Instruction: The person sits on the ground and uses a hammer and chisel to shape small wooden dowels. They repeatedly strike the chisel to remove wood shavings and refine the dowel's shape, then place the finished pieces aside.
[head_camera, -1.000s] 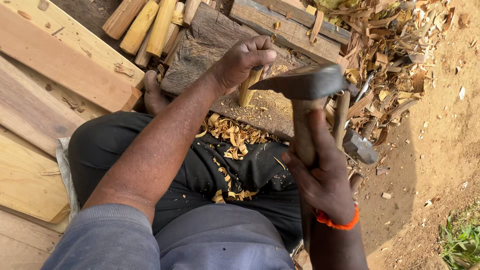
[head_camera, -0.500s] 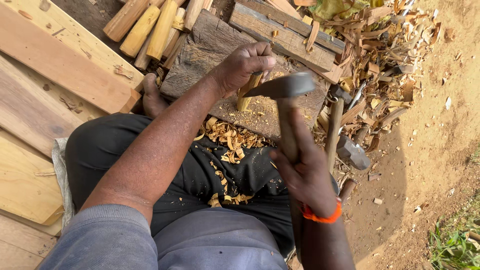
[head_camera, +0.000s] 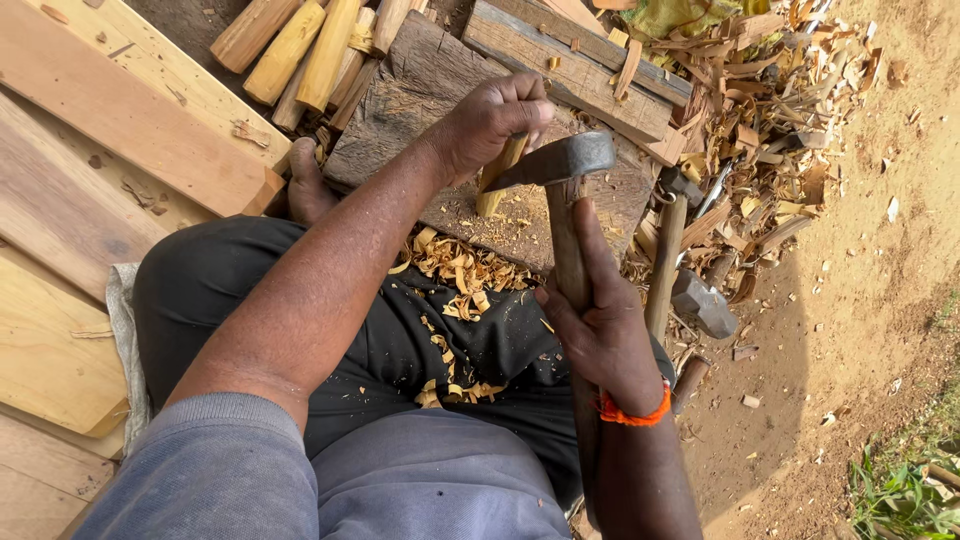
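Note:
My left hand (head_camera: 495, 120) grips a short pale wooden stick (head_camera: 497, 180) that stands upright on a dark, worn chopping block (head_camera: 420, 80). My right hand (head_camera: 600, 330) holds the wooden handle of an adze-like tool (head_camera: 555, 165). Its grey metal blade rests against the side of the stick, just below my left fingers. An orange band circles my right wrist. Curled wood shavings (head_camera: 465, 270) lie on my dark trousers and at the block's foot.
Pale planks (head_camera: 100, 150) lie stacked at the left. Several round yellow sticks (head_camera: 300, 45) lean behind the block. A hammer (head_camera: 690, 290) lies on the ground to the right among heaped wood chips (head_camera: 770, 110). Bare brown soil spreads to the right.
The tool's blade has come down and to the left, from raised to the right of the stick to resting against it. My left hand has kept its grip.

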